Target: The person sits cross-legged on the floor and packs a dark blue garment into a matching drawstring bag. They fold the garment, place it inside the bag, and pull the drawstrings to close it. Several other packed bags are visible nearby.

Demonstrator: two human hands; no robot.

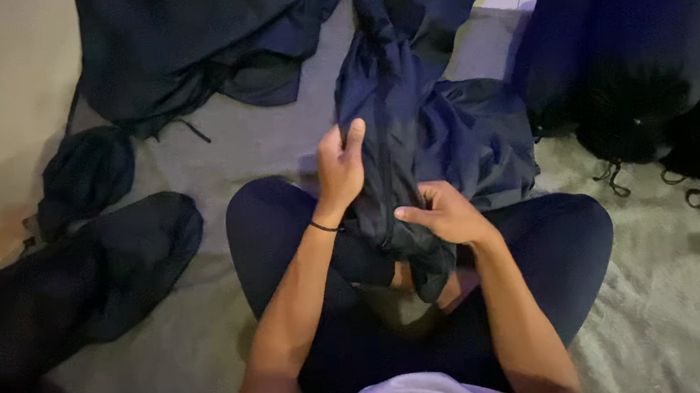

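Observation:
I sit cross-legged on a pale fuzzy blanket (690, 299). A dark navy thin-fabric garment (438, 126) lies bunched over my lap and stretches away from me. My left hand (338, 167) grips a fold on its left side, fingers curled into the cloth. My right hand (447, 212) holds the lower bunched part, thumb on top. A thin black band circles my left wrist.
Several stuffed dark drawstring sacks (655, 43) stand at the right. Another filled dark sack (73, 286) lies at the left, with a smaller dark pouch (84, 177) beyond it. A loose heap of dark fabric (195, 39) lies at the top. A beige wall is on the left.

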